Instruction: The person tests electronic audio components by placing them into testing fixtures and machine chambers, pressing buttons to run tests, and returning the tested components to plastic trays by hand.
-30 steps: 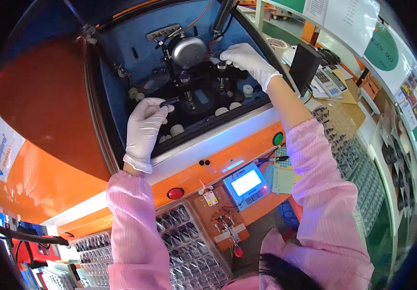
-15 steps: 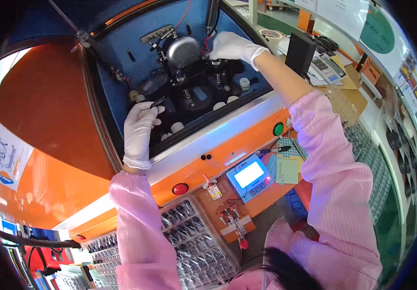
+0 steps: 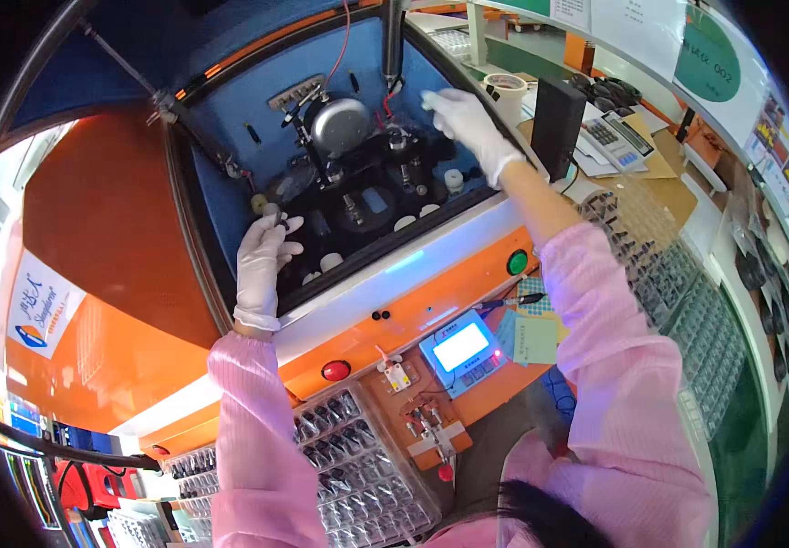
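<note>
My left hand [image 3: 264,269], in a white glove, is over the left front corner of the blue-lined machine box [image 3: 221,123]. Its thumb and fingers pinch a small dark piece [image 3: 284,220], too small to name. My gloved right hand [image 3: 469,128] is above the box's right side, closed at the fingertips around a small pale piece [image 3: 428,100] of unclear kind. Between my hands are a round silver metal dome [image 3: 340,126] and a black fixture with metal posts [image 3: 353,210]. A white knob-like part [image 3: 454,180] stands below my right hand.
The orange front panel bears a green button [image 3: 517,262] and a red button [image 3: 336,370]. Below it are a lit control box [image 3: 463,352] and a toggle clamp [image 3: 433,429]. Clear trays of small dark parts [image 3: 367,466] lie at lower left. A calculator [image 3: 615,135] lies at right.
My right hand has drawn back from beside the red wires toward the box's right edge, uncovering the post there. My left hand stays at the left corner with the dark piece. The view has shifted slightly.
</note>
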{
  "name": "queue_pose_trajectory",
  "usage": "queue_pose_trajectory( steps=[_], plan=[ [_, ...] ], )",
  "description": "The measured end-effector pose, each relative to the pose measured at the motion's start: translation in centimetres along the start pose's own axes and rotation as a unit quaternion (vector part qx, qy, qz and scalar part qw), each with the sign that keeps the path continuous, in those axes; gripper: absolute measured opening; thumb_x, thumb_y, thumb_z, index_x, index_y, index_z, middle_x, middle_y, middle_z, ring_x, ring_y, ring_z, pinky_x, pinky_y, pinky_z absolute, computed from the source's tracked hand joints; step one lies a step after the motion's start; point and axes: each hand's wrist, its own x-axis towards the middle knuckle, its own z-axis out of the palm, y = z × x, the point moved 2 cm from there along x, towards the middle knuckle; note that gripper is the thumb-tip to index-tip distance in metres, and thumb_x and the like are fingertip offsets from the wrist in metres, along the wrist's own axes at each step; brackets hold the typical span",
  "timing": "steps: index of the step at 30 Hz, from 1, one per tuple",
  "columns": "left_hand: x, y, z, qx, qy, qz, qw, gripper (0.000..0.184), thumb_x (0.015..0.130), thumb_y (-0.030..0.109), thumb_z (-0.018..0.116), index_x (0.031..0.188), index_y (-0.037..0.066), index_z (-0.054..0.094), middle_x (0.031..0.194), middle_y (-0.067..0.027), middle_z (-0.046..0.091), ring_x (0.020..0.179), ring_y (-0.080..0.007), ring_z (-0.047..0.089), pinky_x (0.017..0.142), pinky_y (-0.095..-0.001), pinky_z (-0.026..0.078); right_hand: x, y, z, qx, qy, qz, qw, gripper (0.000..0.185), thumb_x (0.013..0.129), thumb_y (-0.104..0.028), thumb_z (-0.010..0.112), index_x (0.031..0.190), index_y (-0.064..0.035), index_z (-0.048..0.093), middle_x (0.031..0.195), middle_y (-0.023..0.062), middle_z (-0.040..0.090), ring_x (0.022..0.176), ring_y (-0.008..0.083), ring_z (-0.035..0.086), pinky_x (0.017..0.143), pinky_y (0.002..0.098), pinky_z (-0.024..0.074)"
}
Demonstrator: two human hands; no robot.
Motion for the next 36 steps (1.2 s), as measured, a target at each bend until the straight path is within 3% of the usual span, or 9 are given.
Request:
queue_pose_trajectory(
  steps=[6, 9, 11, 16, 19, 24, 27, 30, 36],
  plan=[
    [1.5, 1.9, 4.2, 0.1, -0.073, 0.028, 0.992, 0.018, 0.093, 0.015, 0.059, 0.107, 0.005, 0.062, 0.102, -0.0056, 0.069, 0.082, -0.0085, 0.064, 0.075, -0.0205, 0.047, 0.4, 2.3, -0.3, 0.014, 0.079, -0.046, 0.996, 0.032, 0.093, -0.031, 0.057, 0.081, -0.0027, 0.066, 0.06, 0.0026, 0.054, 0.054, 0.0098, 0.048, 0.055, 0.0267, 0.0389],
    [6.0, 3.8, 6.8, 0.186, -0.131, 0.226, 0.947, 0.015, 0.093, 0.018, 0.06, 0.101, 0.005, 0.064, 0.098, -0.0053, 0.068, 0.086, -0.0116, 0.064, 0.077, -0.0235, 0.048, 0.8, 3.1, -0.2, 0.002, 0.101, -0.052, 0.994, 0.032, 0.093, -0.031, 0.058, 0.081, -0.0028, 0.066, 0.06, 0.0029, 0.054, 0.054, 0.0102, 0.049, 0.056, 0.0269, 0.0397],
    [7.6, 4.2, 9.3, 0.404, -0.136, 0.44, 0.791, 0.014, 0.095, 0.017, 0.057, 0.094, 0.004, 0.064, 0.093, -0.0036, 0.067, 0.085, -0.0133, 0.062, 0.077, -0.0258, 0.048, 1.1, 3.4, -0.3, -0.01, 0.107, -0.058, 0.993, 0.031, 0.092, -0.031, 0.059, 0.082, -0.0029, 0.066, 0.06, 0.0031, 0.055, 0.055, 0.0105, 0.049, 0.057, 0.027, 0.04],
    [9.2, 2.1, 11.9, 0.459, -0.19, 0.274, 0.824, 0.015, 0.092, 0.018, 0.06, 0.101, 0.006, 0.061, 0.087, -0.0016, 0.065, 0.077, -0.0112, 0.058, 0.077, -0.0239, 0.045, 1.0, 3.5, -0.2, -0.017, 0.089, -0.068, 0.994, 0.03, 0.091, -0.03, 0.059, 0.084, -0.0017, 0.066, 0.062, 0.0036, 0.057, 0.057, 0.0118, 0.051, 0.059, 0.0278, 0.0422],
    [10.3, 2.3, 8.8, 0.007, -0.136, 0.205, 0.969, 0.015, 0.095, 0.018, 0.056, 0.093, 0.006, 0.063, 0.088, -0.001, 0.066, 0.066, -0.0079, 0.054, 0.062, -0.022, 0.043, 0.8, 3.2, -0.4, -0.014, 0.08, -0.054, 0.995, 0.029, 0.091, -0.029, 0.059, 0.085, -0.001, 0.066, 0.065, 0.0035, 0.059, 0.058, 0.0122, 0.052, 0.061, 0.0279, 0.0433],
    [8.0, 4.2, 6.3, 0.037, -0.029, 0.139, 0.989, 0.013, 0.094, 0.016, 0.059, 0.1, 0.006, 0.064, 0.086, -0.0006, 0.066, 0.062, -0.0051, 0.049, 0.057, -0.0201, 0.039, 1.1, 3.6, -0.1, -0.01, 0.08, -0.058, 0.995, 0.029, 0.09, -0.028, 0.059, 0.088, -0.0006, 0.067, 0.068, 0.0026, 0.06, 0.059, 0.0121, 0.052, 0.063, 0.0273, 0.0439],
    [8.3, 3.2, 5.0, 0.266, -0.04, 0.118, 0.956, 0.012, 0.091, 0.011, 0.062, 0.1, 0.004, 0.066, 0.085, -0.0006, 0.067, 0.067, -0.0051, 0.054, 0.06, -0.0206, 0.043, 1.2, 3.7, 0.0, -0.02, 0.087, -0.067, 0.994, 0.029, 0.09, -0.028, 0.059, 0.089, -0.0005, 0.067, 0.068, 0.0023, 0.06, 0.059, 0.0117, 0.052, 0.063, 0.027, 0.0439],
    [8.1, 2.7, 5.0, 0.302, -0.036, 0.141, 0.942, 0.011, 0.088, 0.009, 0.066, 0.097, 0.003, 0.068, 0.085, -0.0017, 0.068, 0.072, -0.005, 0.056, 0.062, -0.0215, 0.045, 1.3, 3.8, -0.2, -0.046, 0.056, -0.033, 0.997, 0.035, 0.088, -0.038, 0.053, 0.104, -0.0108, 0.068, 0.107, 0.0153, 0.066, 0.102, 0.0369, 0.06, 0.09, 0.0424, 0.0466],
    [7.9, 2.8, 6.1, 0.387, 0.002, 0.141, 0.911, 0.012, 0.083, 0.008, 0.071, 0.09, 0.0, 0.068, 0.082, -0.0036, 0.069, 0.076, -0.0077, 0.061, 0.068, -0.0251, 0.049, 1.2, 4.0, -0.2, -0.041, 0.073, -0.05, 0.995, 0.033, 0.089, -0.035, 0.055, 0.1, -0.0074, 0.068, 0.095, 0.011, 0.065, 0.088, 0.0288, 0.057, 0.082, 0.0372, 0.046]
  ],
)
